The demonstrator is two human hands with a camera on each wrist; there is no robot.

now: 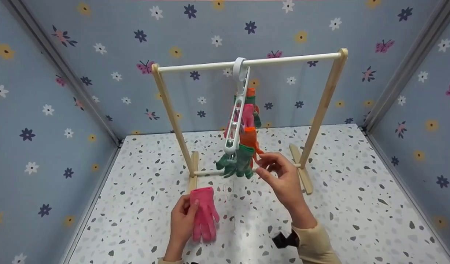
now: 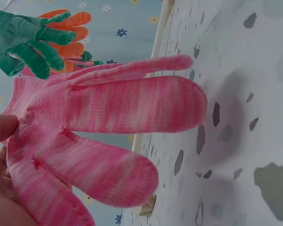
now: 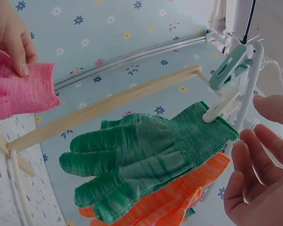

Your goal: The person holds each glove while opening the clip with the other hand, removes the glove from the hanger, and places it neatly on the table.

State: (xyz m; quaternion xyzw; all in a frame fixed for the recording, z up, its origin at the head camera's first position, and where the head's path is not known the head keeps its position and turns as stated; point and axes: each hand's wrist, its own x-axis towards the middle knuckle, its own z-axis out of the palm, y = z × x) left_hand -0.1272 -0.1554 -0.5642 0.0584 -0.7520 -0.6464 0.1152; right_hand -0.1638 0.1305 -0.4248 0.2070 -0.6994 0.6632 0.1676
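My left hand [image 1: 182, 219] pinches the cuff of a pink knitted glove [image 1: 203, 216], which hangs fingers downward over the speckled surface. To the right of a white clip hanger [image 1: 231, 149], my right hand [image 1: 283, 182] is raised with fingers loosely bent and a gap between thumb and fingertips. It appears to hold nothing. Beside it a green glove [image 3: 146, 150] hangs by its cuff from a white clip [image 3: 220, 109] at the hanger's near end. An orange glove [image 1: 249, 136] hangs just behind. In the right wrist view, a pale green clip [image 3: 228, 69] on the hanger grips no glove.
A wooden stand [image 1: 327, 99] carries the hanger on its white top rail [image 1: 294, 58]. Farther back on the hanger are another pink glove [image 1: 248, 114] and more green and orange ones. Flower-patterned panels [image 1: 111, 44] enclose the speckled surface [image 1: 144, 220].
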